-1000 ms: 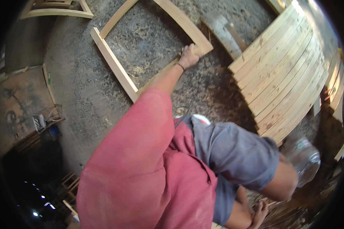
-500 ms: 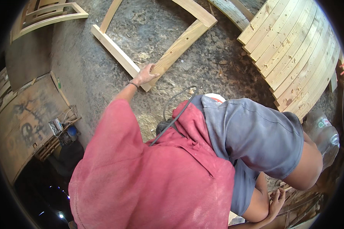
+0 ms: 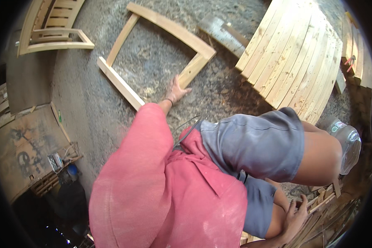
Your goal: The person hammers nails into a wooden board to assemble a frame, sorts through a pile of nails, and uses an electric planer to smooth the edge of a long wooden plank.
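A four-sided wooden frame (image 3: 169, 25) of pale planks lies on the rough floor ahead of me. My left hand (image 3: 177, 91) lies across its right-hand rail, close to the near corner. The fingers are spread and the thumb sticks out to the right. My forearm and sleeve cover that near corner. At lower right, beside my bent leg, my right hand (image 3: 294, 215) rests with loosely bent fingers apart, and nothing shows in it. Thin wood strips (image 3: 323, 201) lie just beyond it.
A slatted wooden panel (image 3: 291, 58) strewn with shavings lies at right, with a worn board (image 3: 223, 35) beside it. A clear plastic bottle (image 3: 349, 142) stands past my knee. More wooden frames (image 3: 58, 46) lean at upper left. A dark cable (image 3: 188, 128) runs near my leg.
My left hand has slid up the right-hand rail, away from the near corner, its fingers spreading. The view has shifted, showing more of the frame's far side. My right hand stays beside my leg.
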Tool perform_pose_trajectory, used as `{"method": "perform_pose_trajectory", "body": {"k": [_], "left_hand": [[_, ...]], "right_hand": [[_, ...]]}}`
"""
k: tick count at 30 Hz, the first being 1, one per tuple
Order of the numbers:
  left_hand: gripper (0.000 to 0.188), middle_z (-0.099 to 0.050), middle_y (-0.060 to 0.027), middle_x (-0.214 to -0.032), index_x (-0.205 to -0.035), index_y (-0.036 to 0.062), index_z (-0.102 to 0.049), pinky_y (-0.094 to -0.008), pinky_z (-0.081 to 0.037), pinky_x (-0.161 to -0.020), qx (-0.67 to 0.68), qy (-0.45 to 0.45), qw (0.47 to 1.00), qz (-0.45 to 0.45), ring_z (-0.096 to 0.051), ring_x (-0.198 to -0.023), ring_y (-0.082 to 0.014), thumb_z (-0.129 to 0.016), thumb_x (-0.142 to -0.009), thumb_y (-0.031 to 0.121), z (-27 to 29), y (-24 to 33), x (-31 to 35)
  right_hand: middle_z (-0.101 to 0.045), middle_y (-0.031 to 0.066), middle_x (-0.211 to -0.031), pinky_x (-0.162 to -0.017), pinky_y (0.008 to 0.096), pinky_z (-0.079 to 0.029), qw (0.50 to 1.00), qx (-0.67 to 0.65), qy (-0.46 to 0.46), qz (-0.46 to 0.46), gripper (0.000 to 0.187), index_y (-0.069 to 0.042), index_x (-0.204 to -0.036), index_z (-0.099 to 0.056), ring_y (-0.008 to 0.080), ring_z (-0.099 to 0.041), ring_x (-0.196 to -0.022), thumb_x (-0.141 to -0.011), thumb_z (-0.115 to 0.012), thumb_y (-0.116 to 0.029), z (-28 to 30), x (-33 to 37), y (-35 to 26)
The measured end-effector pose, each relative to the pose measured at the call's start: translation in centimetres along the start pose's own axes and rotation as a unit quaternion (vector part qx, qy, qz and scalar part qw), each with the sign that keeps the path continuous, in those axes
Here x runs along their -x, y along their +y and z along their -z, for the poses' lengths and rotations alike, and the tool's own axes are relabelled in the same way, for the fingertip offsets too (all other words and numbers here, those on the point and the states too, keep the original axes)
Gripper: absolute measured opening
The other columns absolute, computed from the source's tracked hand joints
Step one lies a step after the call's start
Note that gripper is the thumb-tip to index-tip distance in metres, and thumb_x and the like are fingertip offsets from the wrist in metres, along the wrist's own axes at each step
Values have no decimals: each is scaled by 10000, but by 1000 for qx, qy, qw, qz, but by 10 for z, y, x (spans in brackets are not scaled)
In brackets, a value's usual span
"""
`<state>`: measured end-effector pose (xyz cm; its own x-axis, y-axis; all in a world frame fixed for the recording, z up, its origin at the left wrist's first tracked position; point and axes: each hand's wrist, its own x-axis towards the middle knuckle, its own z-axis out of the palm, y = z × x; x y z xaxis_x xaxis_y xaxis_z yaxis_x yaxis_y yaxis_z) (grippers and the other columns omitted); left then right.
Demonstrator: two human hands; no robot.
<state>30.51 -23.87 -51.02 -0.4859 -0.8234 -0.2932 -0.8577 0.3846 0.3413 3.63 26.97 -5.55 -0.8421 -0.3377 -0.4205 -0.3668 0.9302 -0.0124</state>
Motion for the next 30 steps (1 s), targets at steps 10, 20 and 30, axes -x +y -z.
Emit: {"method": "perform_pose_trajectory", "body": {"k": [10, 20, 30], "left_hand": [[719, -634, -213, -1195, -1355, 82, -465, -440, -488, -968, -8, -5, 999, 31, -618, -1131, -367, -741, -723, 284, 192, 69, 37], [267, -615, -27, -753, -979, 32, -617, -274, -496, -572, 165, 9, 984, 71, -585, -634, -102, -678, -862, 265, 510, 217, 43], [366, -678, -156, -958, -1168, 55, -623, -418, -528, -773, -4, -37, 998, 56, -671, -894, -294, -645, -844, 223, 532, 264, 125]], "right_hand": [[-693, 191, -1030, -769, 436, -533, 990, -82, -84, 72, 432, -30, -1209, -634, 365, -668, -917, -945, -609, -372, 2, -42, 18], [-675, 243, -864, -751, 490, -501, 954, -224, -149, 130, 287, -5, -1072, -629, 409, -657, -845, -876, -663, -212, -15, -160, 88], [-700, 224, -1025, -863, 426, -519, 930, -287, -213, 90, 278, 9, -1079, -657, 347, -680, -970, -870, -650, -174, 76, -81, 117]]}}
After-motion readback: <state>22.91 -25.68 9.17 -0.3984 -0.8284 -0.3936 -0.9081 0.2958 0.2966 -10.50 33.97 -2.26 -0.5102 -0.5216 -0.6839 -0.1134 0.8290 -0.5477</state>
